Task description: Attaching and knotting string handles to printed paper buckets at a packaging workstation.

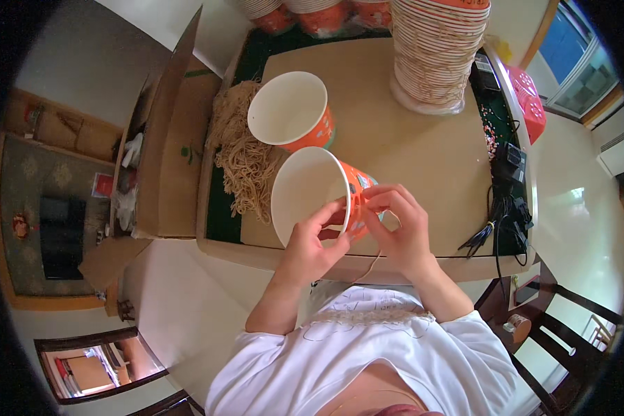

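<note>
An orange paper bucket (305, 191) with a white inside lies tilted at the table's near edge, its mouth turned left. My left hand (313, 243) grips its rim, with fingers inside the wall and the thumb near the lower edge. Against the bucket's printed outer side, my right hand (399, 222) is closed in a pinch on a thin beige string (374, 267). The string hangs below toward my shirt; its upper end is hidden by the fingers. Just beyond stands a second paper bucket (288, 107), touching or nearly touching the first.
A heap of beige strings (246, 149) lies at the table's left. A tall bucket stack (433, 62) with strings around it stands at the far right, and more stacks (322, 17) at the back. Black cables and adapters (509, 215) lie right; an open cardboard box (180, 152) stands left.
</note>
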A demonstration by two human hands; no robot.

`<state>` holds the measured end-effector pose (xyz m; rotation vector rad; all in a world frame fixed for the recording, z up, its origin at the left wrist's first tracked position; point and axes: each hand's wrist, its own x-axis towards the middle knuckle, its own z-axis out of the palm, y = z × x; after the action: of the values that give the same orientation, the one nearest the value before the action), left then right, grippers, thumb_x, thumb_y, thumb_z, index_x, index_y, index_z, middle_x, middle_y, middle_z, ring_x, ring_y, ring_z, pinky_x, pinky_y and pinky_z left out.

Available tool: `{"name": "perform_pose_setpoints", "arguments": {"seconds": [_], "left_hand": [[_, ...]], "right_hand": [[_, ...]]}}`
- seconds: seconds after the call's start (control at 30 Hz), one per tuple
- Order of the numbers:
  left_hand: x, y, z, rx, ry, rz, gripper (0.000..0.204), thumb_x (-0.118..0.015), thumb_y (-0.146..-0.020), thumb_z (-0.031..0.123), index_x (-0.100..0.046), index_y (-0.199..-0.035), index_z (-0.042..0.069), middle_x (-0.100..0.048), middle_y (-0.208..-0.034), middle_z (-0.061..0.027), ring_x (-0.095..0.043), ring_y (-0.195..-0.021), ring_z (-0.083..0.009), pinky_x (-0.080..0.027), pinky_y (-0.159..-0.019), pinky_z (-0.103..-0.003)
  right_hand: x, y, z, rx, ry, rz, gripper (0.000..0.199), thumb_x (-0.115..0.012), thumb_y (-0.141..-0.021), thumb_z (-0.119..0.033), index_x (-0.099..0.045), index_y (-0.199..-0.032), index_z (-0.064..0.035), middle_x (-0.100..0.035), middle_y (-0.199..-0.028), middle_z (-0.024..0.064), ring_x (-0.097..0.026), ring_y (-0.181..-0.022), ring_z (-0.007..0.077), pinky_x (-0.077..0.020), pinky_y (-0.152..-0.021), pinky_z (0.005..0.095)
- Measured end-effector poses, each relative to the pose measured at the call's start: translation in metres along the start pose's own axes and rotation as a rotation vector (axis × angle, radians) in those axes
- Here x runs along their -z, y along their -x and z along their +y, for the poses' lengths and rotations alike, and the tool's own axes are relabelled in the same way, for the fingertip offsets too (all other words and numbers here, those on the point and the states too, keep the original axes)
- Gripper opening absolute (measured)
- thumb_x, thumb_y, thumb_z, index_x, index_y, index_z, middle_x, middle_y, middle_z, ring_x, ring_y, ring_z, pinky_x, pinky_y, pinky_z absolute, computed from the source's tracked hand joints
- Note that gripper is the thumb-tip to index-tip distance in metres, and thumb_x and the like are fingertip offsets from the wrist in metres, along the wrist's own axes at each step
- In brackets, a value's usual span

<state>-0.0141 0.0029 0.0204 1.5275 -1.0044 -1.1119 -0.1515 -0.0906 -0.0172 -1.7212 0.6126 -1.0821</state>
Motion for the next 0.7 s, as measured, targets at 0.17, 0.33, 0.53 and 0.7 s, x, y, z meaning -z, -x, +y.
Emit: {"name": "perform_pose_setpoints", "arguments": {"seconds": [0.17,0.33,0.53,0.7], "left_hand": [[0.0013,-0.0001,0.0002,-0.052,-0.074,-0.021,0.050,-0.055,-0.081,-0.002,-0.047,-0.131,-0.001,-0.060,-0.115,-0.0082,-0.059,-0.105,-0.0133,-0.051,-0.087,-0.028],[-0.0002,0.0011,-0.0005,-0.128,-0.117,-0.029,0.054,-0.055,-0.080,-0.006,-0.044,-0.133,-0.002,-0.063,-0.109,-0.0102,-0.063,-0.102,-0.0169,-0.054,-0.084,-0.031],[0.0014,0.0027,-0.0008,-0.076,-0.141,-0.043,0.054,-0.059,-0.081,-0.001,-0.045,-0.133,0.000,-0.060,-0.115,-0.0082,-0.060,-0.106,-0.0140,-0.051,-0.087,-0.029],[0.0031,0.0039,-0.0035,-0.081,-0.162,-0.066,0.053,-0.059,-0.082,-0.001,-0.045,-0.133,0.000,-0.060,-0.113,-0.0081,-0.060,-0.104,-0.0138,-0.051,-0.087,-0.029]], "right_hand": [[0.0007,-0.0029,0.0019,-0.015,0.008,-0.001,0.013,-0.067,-0.077,0.003,-0.060,-0.087,-0.0011,-0.064,-0.097,0.0113,-0.066,-0.085,0.0240,-0.0536,-0.070,0.0319],[-0.0001,-0.0042,0.0033,0.010,0.024,0.002,0.013,-0.067,-0.077,0.003,-0.060,-0.087,-0.0013,-0.064,-0.095,0.0118,-0.065,-0.085,0.0257,-0.0534,-0.071,0.0327],[0.0004,-0.0043,0.0011,0.036,0.089,-0.018,0.013,-0.068,-0.076,0.002,-0.060,-0.086,-0.0017,-0.064,-0.095,0.0117,-0.065,-0.086,0.0275,-0.0534,-0.072,0.0341],[0.0020,-0.0044,-0.0001,0.071,0.146,-0.054,0.014,-0.068,-0.075,0.001,-0.061,-0.086,-0.0024,-0.064,-0.093,0.0115,-0.065,-0.083,0.0274,-0.0533,-0.071,0.0344]]}}
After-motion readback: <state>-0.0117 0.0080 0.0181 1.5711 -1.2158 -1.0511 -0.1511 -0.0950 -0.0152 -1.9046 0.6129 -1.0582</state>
